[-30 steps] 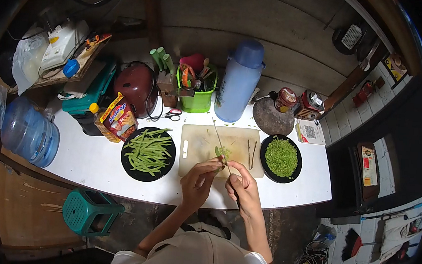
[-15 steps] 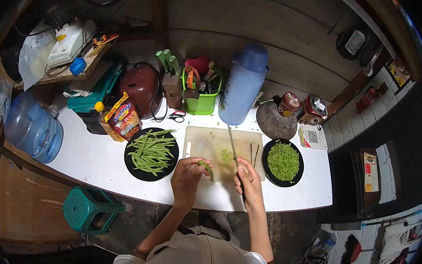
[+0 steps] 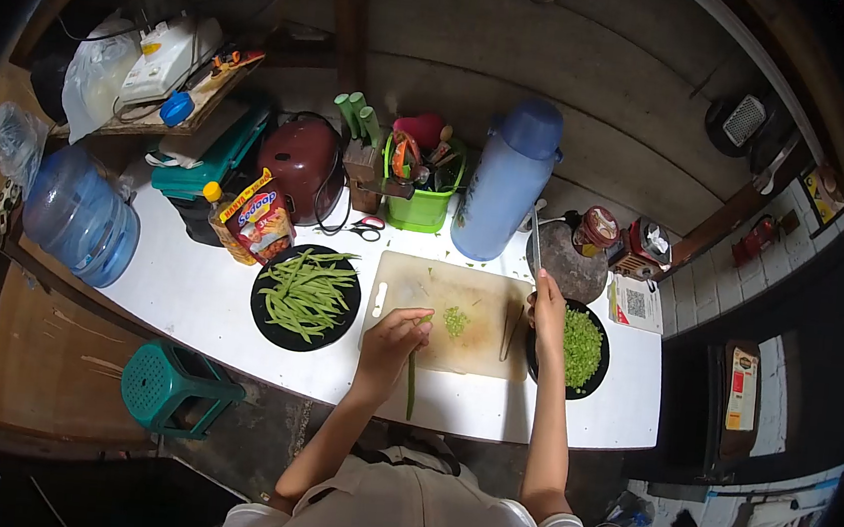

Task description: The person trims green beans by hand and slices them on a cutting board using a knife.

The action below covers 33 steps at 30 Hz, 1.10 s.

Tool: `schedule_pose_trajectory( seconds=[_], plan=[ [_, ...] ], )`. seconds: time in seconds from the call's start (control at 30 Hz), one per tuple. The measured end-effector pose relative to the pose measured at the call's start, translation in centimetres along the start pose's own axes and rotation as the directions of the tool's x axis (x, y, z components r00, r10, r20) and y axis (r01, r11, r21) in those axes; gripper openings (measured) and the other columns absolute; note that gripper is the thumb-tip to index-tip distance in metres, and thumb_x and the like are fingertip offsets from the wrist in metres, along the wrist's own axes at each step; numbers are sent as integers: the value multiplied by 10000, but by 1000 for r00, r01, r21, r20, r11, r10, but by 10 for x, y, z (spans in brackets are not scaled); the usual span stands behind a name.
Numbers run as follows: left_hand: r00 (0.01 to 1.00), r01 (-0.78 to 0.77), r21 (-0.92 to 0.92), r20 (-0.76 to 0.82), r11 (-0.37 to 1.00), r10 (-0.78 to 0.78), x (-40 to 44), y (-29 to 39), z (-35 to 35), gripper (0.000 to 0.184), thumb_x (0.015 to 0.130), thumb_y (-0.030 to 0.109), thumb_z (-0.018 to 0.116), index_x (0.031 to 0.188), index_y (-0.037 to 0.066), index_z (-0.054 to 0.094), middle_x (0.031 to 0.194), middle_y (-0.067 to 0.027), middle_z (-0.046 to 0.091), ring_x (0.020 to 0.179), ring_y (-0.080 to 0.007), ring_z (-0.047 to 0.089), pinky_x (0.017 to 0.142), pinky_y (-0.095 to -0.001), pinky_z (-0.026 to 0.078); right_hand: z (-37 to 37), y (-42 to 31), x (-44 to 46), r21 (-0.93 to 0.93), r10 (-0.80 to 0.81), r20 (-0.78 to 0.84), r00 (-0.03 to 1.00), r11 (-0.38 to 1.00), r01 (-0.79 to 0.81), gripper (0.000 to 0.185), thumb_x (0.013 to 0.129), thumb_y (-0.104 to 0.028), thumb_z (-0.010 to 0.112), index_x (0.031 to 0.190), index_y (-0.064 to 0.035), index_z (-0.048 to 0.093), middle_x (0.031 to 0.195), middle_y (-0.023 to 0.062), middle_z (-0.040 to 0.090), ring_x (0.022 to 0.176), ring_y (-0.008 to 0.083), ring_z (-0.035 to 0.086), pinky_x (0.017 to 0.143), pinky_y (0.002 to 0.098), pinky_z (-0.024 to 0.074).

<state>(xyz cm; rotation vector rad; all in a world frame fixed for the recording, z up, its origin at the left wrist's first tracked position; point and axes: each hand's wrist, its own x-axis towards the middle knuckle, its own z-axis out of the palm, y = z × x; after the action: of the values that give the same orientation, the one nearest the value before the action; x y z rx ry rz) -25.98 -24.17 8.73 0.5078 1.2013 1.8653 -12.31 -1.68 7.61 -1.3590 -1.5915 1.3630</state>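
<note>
My left hand is closed on a green bean, which hangs down past the near edge of the cutting board. In my right hand is a knife, blade pointing up and away, held over the board's right side and the black plate beside it. A small heap of chopped bean lies mid-board, and thin dark strips lie near its right edge. Whole green beans fill the black plate on the left. Chopped beans fill the right plate, partly hidden by my right forearm.
Behind the board stand a blue flask, a green utensil basket and red scissors. A stone mortar sits behind the right plate. An oil bottle and a seasoning packet stand behind the left plate.
My right hand has moved right and away with the knife, off the board's middle. The bean in my left hand has swung to hang downward. The whole view has shifted slightly.
</note>
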Motion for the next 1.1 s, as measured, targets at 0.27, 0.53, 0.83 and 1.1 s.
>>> schedule_pose_trajectory(
  seconds=[0.27,0.53,0.83,1.1],
  plan=[
    [997,80,-194,19,978,-78,12,-26,26,200,933,84,522,1079,-43,573,825,-43,555,739,-127,510,695,-239,422,-18,34,51,-224,-135,41,990,964,140,491,946,-463,419,1202,-82,592,983,138,553,903,251,497,770,317,367],
    [996,69,-192,67,979,-57,25,-48,70,125,903,41,561,1013,-14,585,821,-26,554,719,-101,497,675,-225,403,-51,6,59,-583,-273,17,962,779,231,427,864,-488,523,988,-105,667,833,199,669,829,404,635,723,436,487],
    [986,-106,517,-57,850,158,19,-47,103,189,859,-13,607,1047,-33,614,927,-72,629,827,-119,602,773,-234,474,-68,10,60,-606,-307,96,947,736,300,261,780,-368,664,893,-133,662,713,163,659,726,357,649,643,423,494],
    [913,-205,115,-335,972,232,17,-50,109,178,872,-37,577,1046,-63,601,958,-91,633,847,-127,623,756,-211,484,-73,18,60,-503,-483,148,863,715,487,266,811,-353,654,913,-107,649,641,139,629,636,334,638,572,414,472]
  ],
)
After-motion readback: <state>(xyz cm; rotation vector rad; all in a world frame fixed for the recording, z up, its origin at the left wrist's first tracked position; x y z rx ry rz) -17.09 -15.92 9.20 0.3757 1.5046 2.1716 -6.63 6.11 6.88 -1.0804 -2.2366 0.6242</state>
